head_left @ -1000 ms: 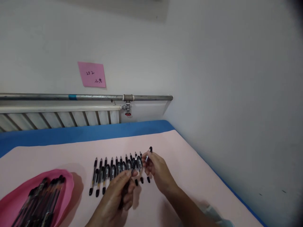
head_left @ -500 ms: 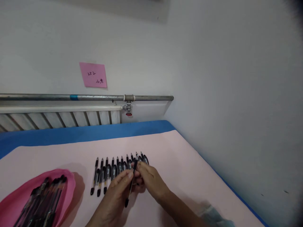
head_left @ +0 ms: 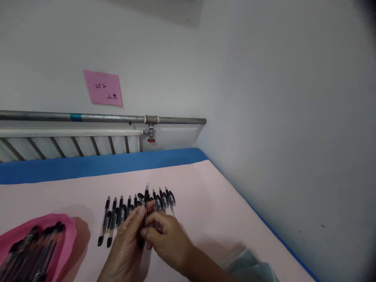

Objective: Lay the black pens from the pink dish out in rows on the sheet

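One black-gripped pen [head_left: 146, 197] in play, tip up, uncapped, set between the two hands above the near side of the row. Left hand [head_left: 126, 243] closed round its barrel, thumb against it. Right hand [head_left: 170, 239] has fingers bent in, thumb and fingertips at the lower barrel; can't tell if it grips or only touches. Lower part of this pen mostly covered by fingers.

Just beyond the hands, a row of pens [head_left: 103, 223], points facing away: eight tips countable, five left of the held pen, three right. More could sit behind the held pen and fingers, so total unclear. Clear caps [head_left: 109, 220] with black clips lie next to row pens; they overlap, no sure count. One dark cap-like piece [head_left: 141, 196] just left of the held pen's tip, angled. Bottom ends seen fully on the two leftmost pens only; left hand blocks several others.

One pink tray [head_left: 71, 235] lower left, cut off by frame edge, with a pile of pens [head_left: 44, 250], blurred and overlapping, uncountable. One light blue cloth [head_left: 248, 266] bottom right, cut off. All on a worktop with pink sheet [head_left: 205, 203] and blue edge [head_left: 88, 164]. Wall: one pink note [head_left: 102, 88], handwritten "252" plus characters.
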`<state>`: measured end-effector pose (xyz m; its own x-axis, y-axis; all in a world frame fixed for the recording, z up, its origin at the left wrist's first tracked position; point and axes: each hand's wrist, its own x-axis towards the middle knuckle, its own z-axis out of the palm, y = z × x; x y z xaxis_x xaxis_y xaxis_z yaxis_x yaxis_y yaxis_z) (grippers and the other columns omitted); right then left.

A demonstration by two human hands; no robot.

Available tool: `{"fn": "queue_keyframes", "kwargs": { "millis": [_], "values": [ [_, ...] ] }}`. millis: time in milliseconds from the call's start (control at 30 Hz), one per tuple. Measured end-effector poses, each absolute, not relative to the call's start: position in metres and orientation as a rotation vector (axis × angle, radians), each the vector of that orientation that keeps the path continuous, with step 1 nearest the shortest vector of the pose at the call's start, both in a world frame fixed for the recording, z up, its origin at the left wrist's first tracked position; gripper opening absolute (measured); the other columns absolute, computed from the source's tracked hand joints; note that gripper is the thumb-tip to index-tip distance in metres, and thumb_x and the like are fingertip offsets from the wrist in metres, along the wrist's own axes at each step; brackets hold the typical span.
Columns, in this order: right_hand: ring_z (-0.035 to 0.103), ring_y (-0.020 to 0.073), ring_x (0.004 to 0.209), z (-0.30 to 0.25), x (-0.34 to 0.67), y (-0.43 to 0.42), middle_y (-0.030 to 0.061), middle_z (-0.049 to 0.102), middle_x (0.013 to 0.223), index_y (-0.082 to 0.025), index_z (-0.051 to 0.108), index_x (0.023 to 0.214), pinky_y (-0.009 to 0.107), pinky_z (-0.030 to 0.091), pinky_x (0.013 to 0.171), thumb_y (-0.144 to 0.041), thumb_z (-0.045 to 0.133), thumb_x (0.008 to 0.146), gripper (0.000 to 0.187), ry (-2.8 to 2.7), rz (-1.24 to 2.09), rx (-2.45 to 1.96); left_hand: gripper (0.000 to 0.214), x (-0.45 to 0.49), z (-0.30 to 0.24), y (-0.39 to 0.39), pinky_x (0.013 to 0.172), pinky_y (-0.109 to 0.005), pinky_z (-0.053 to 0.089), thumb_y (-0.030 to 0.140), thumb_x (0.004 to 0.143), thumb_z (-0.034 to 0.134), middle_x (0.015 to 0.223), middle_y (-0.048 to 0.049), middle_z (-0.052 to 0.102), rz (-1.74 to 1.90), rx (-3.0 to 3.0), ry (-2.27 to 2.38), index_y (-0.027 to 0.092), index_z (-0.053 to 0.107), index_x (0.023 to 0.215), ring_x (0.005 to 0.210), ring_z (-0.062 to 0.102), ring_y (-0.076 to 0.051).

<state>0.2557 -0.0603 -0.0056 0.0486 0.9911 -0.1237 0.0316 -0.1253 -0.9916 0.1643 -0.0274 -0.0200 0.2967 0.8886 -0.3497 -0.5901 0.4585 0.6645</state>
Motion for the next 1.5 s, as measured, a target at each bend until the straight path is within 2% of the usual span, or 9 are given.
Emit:
{"fn": "queue_keyframes", "kwargs": {
  "millis": [167,300,367,533,633,833,1067,1300,1500],
  "values": [
    [0.047,0.0082,0.048,-0.002,0.293,-0.049,-0.0059,0.050,0.054,-0.019,0.052,0.067,0.019,0.037,0.050,-0.016,0.050,0.072,0.006,-1.132,1.069,-1.512,0.029,0.160,-0.023,-0.021,0.074,-0.023,0.050,0.028,0.063,0.077,0.091,-0.0056,0.071,1.006,0.564,0.771,0.016,0.071,0.089,0.082,0.064,-0.015],
    [0.049,0.0107,0.056,-0.006,0.340,-0.039,-0.0022,0.054,0.058,-0.018,0.054,0.064,0.021,0.034,0.053,-0.016,0.050,0.072,0.010,-1.293,0.662,-2.027,0.028,0.160,-0.024,-0.019,0.062,-0.020,0.049,0.022,0.056,0.080,0.072,-0.0034,0.069,0.964,0.627,0.855,0.013,0.071,0.081,0.060,0.059,-0.010],
    [0.049,0.0117,0.057,-0.011,0.354,-0.036,-0.0001,0.056,0.059,-0.017,0.055,0.060,0.022,0.032,0.053,-0.013,0.051,0.069,0.010,-1.325,0.602,-2.134,0.027,0.162,-0.025,-0.020,0.055,-0.021,0.047,0.023,0.054,0.080,0.065,-0.0027,0.067,0.926,0.650,0.837,0.012,0.071,0.077,0.054,0.056,-0.010],
    [0.050,0.0129,0.059,-0.021,0.358,-0.036,0.0030,0.060,0.063,-0.016,0.058,0.062,0.022,0.031,0.053,-0.013,0.052,0.068,0.009,-1.369,0.593,-2.200,0.028,0.164,-0.030,-0.023,0.052,-0.023,0.046,0.025,0.054,0.080,0.076,-0.0054,0.070,0.892,0.706,0.826,0.014,0.067,0.076,0.051,0.056,-0.009],
    [0.051,0.0131,0.060,-0.021,0.355,-0.036,0.0036,0.061,0.066,-0.016,0.060,0.065,0.022,0.031,0.054,-0.014,0.052,0.069,0.008,-1.403,0.577,-2.219,0.035,0.164,-0.033,-0.023,0.051,-0.023,0.045,0.028,0.057,0.079,0.079,-0.0061,0.070,0.893,0.747,0.845,0.016,0.064,0.087,0.051,0.056,-0.010],
    [0.051,0.0131,0.061,-0.019,0.354,-0.036,0.0045,0.062,0.068,-0.016,0.060,0.068,0.023,0.030,0.055,-0.012,0.050,0.070,0.011,-1.463,0.544,-2.237,0.079,0.166,-0.035,-0.024,0.049,-0.024,0.041,0.035,0.060,0.076,0.081,-0.0082,0.069,0.897,0.815,0.834,0.018,0.043,0.129,0.052,0.056,-0.012],
    [0.051,0.0134,0.060,-0.016,0.351,-0.038,0.0045,0.063,0.068,-0.016,0.059,0.068,0.023,0.029,0.055,-0.013,0.050,0.071,0.010,-1.517,0.547,-2.233,0.097,0.165,-0.036,-0.021,0.049,-0.024,0.041,0.032,0.057,0.078,0.083,-0.0095,0.069,0.848,0.795,0.824,0.017,0.029,0.139,0.051,0.057,-0.012],
    [0.050,0.0127,0.058,-0.013,0.348,-0.040,0.0044,0.062,0.067,-0.016,0.058,0.067,0.023,0.028,0.055,-0.014,0.049,0.074,0.012,-1.552,0.535,-2.209,0.089,0.165,-0.045,-0.018,0.047,-0.024,0.040,0.028,0.055,0.079,0.083,-0.0079,0.069,0.841,0.764,0.829,0.015,0.037,0.133,0.049,0.057,-0.012],
    [0.048,0.0119,0.057,-0.008,0.349,-0.041,0.0027,0.060,0.064,-0.016,0.059,0.071,0.023,0.030,0.054,-0.018,0.046,0.079,0.015,-1.543,0.503,-2.132,0.047,0.166,-0.046,-0.019,0.049,-0.025,0.041,0.027,0.057,0.078,0.080,-0.0069,0.068,0.831,0.820,0.810,0.014,0.059,0.098,0.050,0.057,-0.012]
  ]
}}
